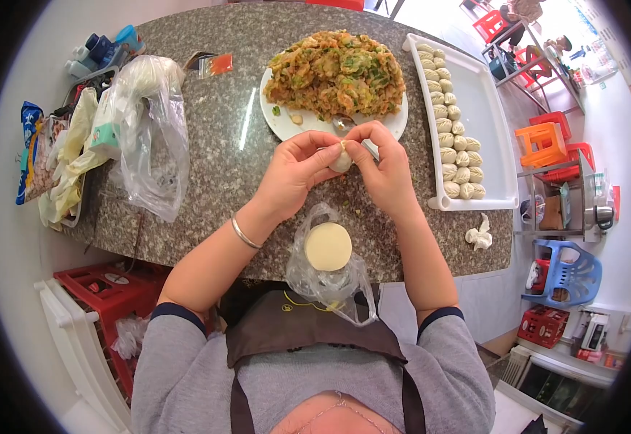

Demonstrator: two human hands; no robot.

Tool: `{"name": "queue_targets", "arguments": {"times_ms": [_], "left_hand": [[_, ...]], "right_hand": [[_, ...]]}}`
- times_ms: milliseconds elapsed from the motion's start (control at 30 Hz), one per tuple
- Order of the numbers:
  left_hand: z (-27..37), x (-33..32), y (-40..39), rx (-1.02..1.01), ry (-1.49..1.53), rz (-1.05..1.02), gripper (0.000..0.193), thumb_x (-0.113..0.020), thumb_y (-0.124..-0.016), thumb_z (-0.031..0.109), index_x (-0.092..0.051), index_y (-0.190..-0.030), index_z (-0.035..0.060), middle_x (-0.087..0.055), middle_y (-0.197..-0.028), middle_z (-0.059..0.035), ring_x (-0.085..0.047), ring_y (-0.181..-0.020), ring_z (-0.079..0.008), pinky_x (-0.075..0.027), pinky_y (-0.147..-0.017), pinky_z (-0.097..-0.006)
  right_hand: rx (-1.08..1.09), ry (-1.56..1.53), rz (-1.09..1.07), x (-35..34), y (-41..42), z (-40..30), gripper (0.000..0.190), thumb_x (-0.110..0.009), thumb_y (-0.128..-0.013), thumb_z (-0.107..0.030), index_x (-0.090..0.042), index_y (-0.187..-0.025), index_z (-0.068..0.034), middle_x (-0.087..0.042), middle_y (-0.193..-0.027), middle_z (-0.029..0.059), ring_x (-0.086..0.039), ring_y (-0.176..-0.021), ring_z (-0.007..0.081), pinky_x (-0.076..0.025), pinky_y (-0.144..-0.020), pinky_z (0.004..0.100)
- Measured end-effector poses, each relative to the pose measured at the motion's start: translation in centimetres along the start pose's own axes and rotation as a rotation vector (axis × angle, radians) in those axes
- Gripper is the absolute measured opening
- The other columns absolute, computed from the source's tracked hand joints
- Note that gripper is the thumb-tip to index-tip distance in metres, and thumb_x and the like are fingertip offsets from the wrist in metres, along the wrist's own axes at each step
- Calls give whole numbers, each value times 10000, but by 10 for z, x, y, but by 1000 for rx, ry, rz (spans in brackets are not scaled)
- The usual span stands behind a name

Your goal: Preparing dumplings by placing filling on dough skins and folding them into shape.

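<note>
Between my fingertips is a small dumpling (340, 162), its top edge pinched by both hands. My left hand (295, 172) holds it from the left, and my right hand (382, 165) grips the edge from the right. Just beyond them, a white plate (281, 126) bears a big mound of chopped filling (337, 73) with green bits. A metal spoon (343, 123) rests at the near side of the mound, partly hidden by my hands. Closer to my body, a stack of round dough wrappers (328, 247) sits on a clear plastic bag (323, 285).
At right, a white plastic tray (483, 87) carries rows of pleated dumplings (445, 125) along its left side. A crumpled tissue (479, 233) lies below it. Plastic bags (155, 135) and packets crowd the left of the speckled stone table (215, 130). People sit in the far background.
</note>
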State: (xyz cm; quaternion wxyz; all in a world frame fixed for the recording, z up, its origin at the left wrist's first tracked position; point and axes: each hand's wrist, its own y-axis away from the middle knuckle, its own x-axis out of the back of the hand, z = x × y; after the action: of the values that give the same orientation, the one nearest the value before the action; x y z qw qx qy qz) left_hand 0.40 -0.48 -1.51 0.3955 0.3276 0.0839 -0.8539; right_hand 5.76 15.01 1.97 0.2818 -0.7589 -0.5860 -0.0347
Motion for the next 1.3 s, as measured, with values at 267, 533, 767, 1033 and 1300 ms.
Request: {"name": "queue_targets", "arguments": {"times_ms": [267,533,767,1033,1300], "left_hand": [[-3,-5,3,-260,-204,22,121,-604,-918,108,-574,-1016,44,-617,-990,-16,-596,-920,-90,-521,-799,-262],[7,-4,2,-60,-68,-105,224,-517,-964,150,-543,-1149,26,-610,-1088,-80,-622,-1001,-187,-531,-853,-298],[17,4,1,150,242,-238,365,-484,-983,212,-484,-1272,-10,-604,-1160,-148,-653,-991,-264,-568,-854,-299],[15,-14,5,140,57,-82,403,-534,-967,246,-463,-1296,26,-584,-1189,-108,-625,-1016,-182,-553,-805,-282],[35,-29,24,-176,-823,-361,310,-656,-845,92,-580,-1136,14,-641,-1090,-131,-628,-1006,-236,-512,-847,-339]], "right_hand": [[82,94,6,-5,4,-1,91,-632,-844,-61,-588,-869,15,-600,-827,119,-591,-775,239,-462,-710,329],[-157,-141,80,3,4,-3,75,-618,-877,-60,-617,-895,13,-623,-876,76,-590,-834,146,-469,-756,281],[-115,-394,-89,17,-5,12,156,-601,-885,-11,-637,-1031,32,-645,-970,68,-587,-930,127,-455,-823,261],[34,-75,-253,29,-2,-23,376,-774,-710,-130,-639,-1050,-42,-648,-941,98,-614,-917,221,-469,-835,350],[-265,156,243,164,-13,45,319,-723,-776,-142,-660,-1078,-62,-674,-942,98,-626,-843,145,-493,-747,291]]}}
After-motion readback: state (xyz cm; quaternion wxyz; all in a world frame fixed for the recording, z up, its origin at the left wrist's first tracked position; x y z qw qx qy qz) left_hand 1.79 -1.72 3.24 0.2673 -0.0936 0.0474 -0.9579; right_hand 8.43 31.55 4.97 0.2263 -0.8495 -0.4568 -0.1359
